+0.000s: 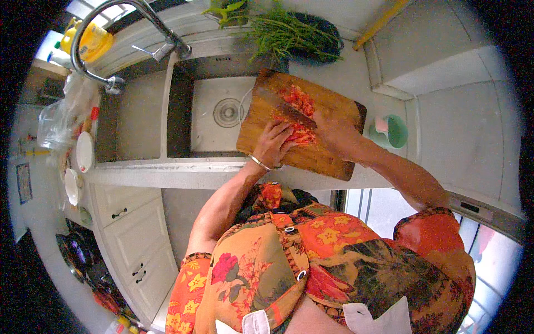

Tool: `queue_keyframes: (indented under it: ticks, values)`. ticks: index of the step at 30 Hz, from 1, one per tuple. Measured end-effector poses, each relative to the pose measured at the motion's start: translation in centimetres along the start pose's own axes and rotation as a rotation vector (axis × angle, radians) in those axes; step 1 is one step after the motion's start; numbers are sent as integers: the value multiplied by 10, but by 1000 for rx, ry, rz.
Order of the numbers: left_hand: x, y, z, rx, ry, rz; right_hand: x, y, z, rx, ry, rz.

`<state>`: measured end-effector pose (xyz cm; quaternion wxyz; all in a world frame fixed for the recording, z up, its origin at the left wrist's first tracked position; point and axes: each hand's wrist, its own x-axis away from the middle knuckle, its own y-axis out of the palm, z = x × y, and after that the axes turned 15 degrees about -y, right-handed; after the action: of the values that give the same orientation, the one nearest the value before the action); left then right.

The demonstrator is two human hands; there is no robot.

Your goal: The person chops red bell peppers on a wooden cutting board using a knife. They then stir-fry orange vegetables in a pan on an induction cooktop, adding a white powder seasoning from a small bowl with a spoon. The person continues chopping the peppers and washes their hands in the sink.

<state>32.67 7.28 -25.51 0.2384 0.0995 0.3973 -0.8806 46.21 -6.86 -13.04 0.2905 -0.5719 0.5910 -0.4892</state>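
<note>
A wooden cutting board (333, 108) lies tilted on the counter, its left part reaching over the sink's edge. My right hand (330, 132) is closed around the handle of a knife (297, 114), whose dark, wide blade rests across the board. Chopped red food (298, 100) lies in a pile on the far side of the blade. My left hand (273, 142), with a bracelet at the wrist, presses with bent fingers on more red pieces (303, 137), cut into strips, on the near side. What the food is, I cannot tell.
A steel double sink (208, 94) with a curved faucet (77, 46) lies to the left. Leafy green stalks (288, 35) are heaped behind the board. A pale green container (394, 131) stands at its right. Plastic bags (62, 117) and white dishes (85, 151) are farther left.
</note>
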Motion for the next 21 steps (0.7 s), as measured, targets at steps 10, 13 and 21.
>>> queue_keyframes:
  ticks: [10,13,21]
  values:
    - [-4,-2,14,42,22,50,11,-5,0,40,-54,-192]
    - [-7,-2,24,27,22,43,12,6,-2,96,-28,-206]
    - [-3,6,9,10,5,36,3,21,-3,-16,66,-128]
